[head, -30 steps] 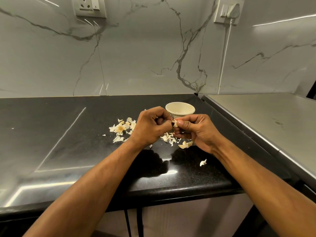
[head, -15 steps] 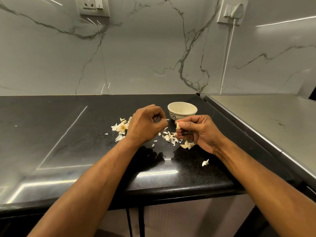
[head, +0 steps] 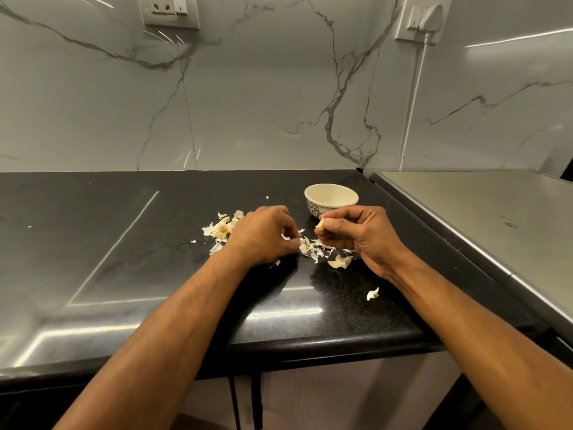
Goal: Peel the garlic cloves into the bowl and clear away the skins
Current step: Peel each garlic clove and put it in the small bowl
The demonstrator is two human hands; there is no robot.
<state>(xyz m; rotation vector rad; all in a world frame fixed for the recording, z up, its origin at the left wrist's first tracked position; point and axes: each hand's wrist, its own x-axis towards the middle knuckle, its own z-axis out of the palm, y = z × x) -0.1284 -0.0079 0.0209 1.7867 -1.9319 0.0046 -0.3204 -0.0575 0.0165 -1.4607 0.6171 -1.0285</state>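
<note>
right hand pinches garlic clove near bowl; left hand over skins.

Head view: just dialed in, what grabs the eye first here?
Two bare hands meet over a black counter: the right hand pinches a garlic clove, and the left hand pinches a scrap of skin. Pale garlic skins lie scattered under and between them. A small white bowl stands just behind the right hand.
</note>
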